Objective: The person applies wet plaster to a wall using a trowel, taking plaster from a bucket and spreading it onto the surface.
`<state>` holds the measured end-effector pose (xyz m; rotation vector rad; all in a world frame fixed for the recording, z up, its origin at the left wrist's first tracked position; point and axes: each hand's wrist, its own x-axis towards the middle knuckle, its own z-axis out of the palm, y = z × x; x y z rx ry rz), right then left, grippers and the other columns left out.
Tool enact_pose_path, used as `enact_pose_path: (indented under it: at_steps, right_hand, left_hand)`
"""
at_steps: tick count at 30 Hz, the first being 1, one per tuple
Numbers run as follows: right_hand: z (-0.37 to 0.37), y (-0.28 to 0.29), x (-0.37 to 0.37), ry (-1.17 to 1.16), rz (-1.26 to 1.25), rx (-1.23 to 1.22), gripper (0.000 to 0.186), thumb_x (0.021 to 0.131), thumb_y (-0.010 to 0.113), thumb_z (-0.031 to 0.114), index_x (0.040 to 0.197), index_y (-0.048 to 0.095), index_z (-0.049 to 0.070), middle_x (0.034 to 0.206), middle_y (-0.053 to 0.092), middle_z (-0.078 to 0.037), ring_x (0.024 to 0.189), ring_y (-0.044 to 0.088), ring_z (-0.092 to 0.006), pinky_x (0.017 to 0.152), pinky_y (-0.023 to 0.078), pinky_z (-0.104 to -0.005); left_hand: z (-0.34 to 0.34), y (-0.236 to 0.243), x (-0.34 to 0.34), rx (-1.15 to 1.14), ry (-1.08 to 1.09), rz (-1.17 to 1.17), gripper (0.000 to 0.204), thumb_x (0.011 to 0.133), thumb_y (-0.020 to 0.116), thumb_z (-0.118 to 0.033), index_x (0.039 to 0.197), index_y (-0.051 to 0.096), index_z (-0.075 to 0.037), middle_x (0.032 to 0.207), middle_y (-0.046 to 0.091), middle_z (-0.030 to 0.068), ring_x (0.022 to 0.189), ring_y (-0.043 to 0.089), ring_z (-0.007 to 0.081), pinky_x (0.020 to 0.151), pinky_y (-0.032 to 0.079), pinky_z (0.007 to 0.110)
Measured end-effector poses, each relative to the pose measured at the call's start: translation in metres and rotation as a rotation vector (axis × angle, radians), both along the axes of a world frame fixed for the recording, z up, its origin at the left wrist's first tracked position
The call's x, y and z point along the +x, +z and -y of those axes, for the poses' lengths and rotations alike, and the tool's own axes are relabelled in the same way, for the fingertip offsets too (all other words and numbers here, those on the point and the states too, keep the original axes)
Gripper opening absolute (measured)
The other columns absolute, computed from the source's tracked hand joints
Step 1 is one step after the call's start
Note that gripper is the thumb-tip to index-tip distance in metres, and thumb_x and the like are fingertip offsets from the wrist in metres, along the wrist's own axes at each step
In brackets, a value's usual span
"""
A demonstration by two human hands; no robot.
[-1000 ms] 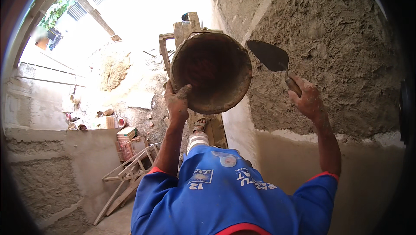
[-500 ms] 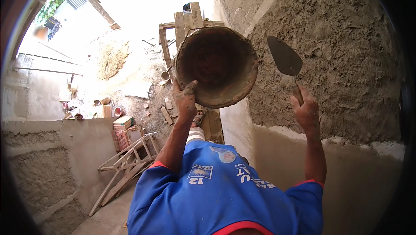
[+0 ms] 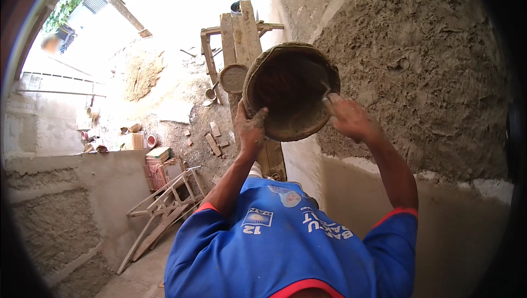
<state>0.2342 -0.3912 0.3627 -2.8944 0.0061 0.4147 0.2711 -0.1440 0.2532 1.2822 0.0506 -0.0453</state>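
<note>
My left hand (image 3: 251, 129) grips the near left rim of a round, mortar-crusted bucket (image 3: 332, 70), thumb over the edge, holding it tilted so its dark inside faces me. Over the right rim reaches my right hand (image 3: 350, 118), closed round the handle of a trowel (image 3: 326, 86). The trowel's blade is inside the bucket and mostly lost in shadow. Beside them on the right stands a wall with rough, wet-looking mortar (image 3: 411, 67) spread over its upper part.
Wooden planks (image 3: 248, 29) on a trestle stretch away beyond the bucket, with a round mortar-covered pan (image 3: 233, 78) on them. A wooden frame (image 3: 164, 204) leans at the lower left, near stacked tiles (image 3: 156, 169). Brick pieces (image 3: 213, 144) and a sand heap (image 3: 144, 75) lie farther off.
My right hand has brought the trowel left from in front of the wall into the bucket. The bucket has shifted slightly right and tilted, uncovering the round pan behind it.
</note>
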Motion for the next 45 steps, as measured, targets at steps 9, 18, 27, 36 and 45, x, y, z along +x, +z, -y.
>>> enact_pose_path:
  at_steps: [9,18,27,36,45]
  right_hand:
    - [-0.057,-0.038,-0.029,0.517,0.317,-0.353,0.027,0.082,0.059,0.009,0.107,0.061,-0.003,0.074,0.065,-0.016,0.074,0.070,-0.0307,0.064,0.058,-0.0401]
    - [-0.018,0.015,-0.012,0.392,0.404,-0.659,0.034,0.087,0.058,0.014,0.119,0.060,0.002,0.099,0.064,-0.016,0.094,0.064,-0.0276,0.072,0.055,-0.0404]
    - [-0.022,-0.022,-0.013,0.204,-0.073,-0.289,0.029,0.089,0.055,0.013,0.114,0.062,0.001,0.096,0.066,-0.017,0.087,0.067,-0.0265,0.070,0.054,-0.0365]
    - [0.014,-0.029,-0.054,-0.320,-0.789,0.635,0.027,0.092,0.063,0.024,0.110,0.059,0.004,0.071,0.054,-0.005,0.059,0.055,-0.0134,0.053,0.049,-0.0294]
    - [-0.010,-0.019,-0.077,-0.326,-0.563,0.886,0.045,0.085,0.068,0.020,0.124,0.051,0.003,0.077,0.056,-0.007,0.056,0.055,-0.0127,0.050,0.045,-0.0295]
  left_hand:
    - [-0.013,0.009,0.026,0.178,-0.162,0.124,0.051,0.075,0.063,0.002,0.125,0.056,0.000,0.111,0.067,0.0100,0.101,0.063,0.0175,0.093,0.049,0.032]
    - [-0.009,0.024,0.009,0.323,-0.137,0.178,0.051,0.074,0.063,0.001,0.125,0.059,-0.001,0.104,0.071,0.0149,0.098,0.068,0.0221,0.091,0.050,0.036]
    - [-0.001,0.037,0.022,0.406,-0.099,0.284,0.044,0.074,0.061,-0.002,0.118,0.060,-0.001,0.098,0.070,0.0195,0.092,0.069,0.0315,0.085,0.051,0.040]
    - [0.001,0.024,0.014,0.540,-0.170,0.157,0.049,0.073,0.062,-0.005,0.122,0.058,-0.002,0.100,0.069,0.0198,0.096,0.067,0.0351,0.088,0.049,0.043]
    - [-0.033,-0.069,0.052,0.524,0.005,0.023,0.056,0.077,0.072,-0.015,0.129,0.055,-0.002,0.113,0.062,0.0222,0.103,0.060,0.0387,0.095,0.046,0.045]
